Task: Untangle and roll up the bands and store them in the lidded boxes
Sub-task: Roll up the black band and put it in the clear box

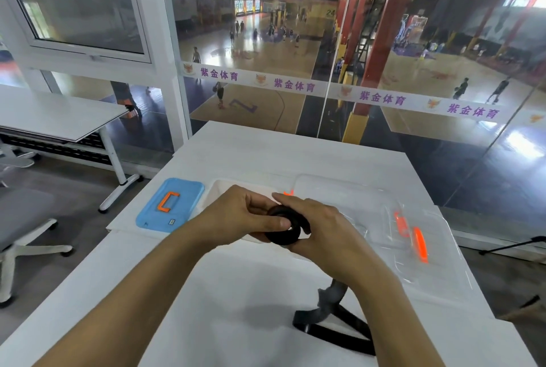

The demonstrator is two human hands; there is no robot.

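While a loose black band (339, 326) is lying in a tangle on the white table (236, 292) nearest the person, part of it is rising toward the right forearm, blurred there. Just beyond, both hands are meeting above the table's middle. Left hand (236, 216) is gripping a rolled black band (285, 226), thumb pressing on the coil's near face, fingers curling behind. Right hand (319, 226) is holding the same roll from the other side, fingers wrapping round its edge.

Behind the hands, a white open box (221, 189) is sitting mostly hidden. Left of it, a blue lid (170, 204) with an orange handle is lying flat. To the right, a clear lid (437, 254) with orange clips is resting near the table edge, just beside a clear box (334, 192); whether they are touching, cannot tell.

Farther off, a glass wall (325, 94) with a printed white strip is looking over a sports hall with people on the courts.
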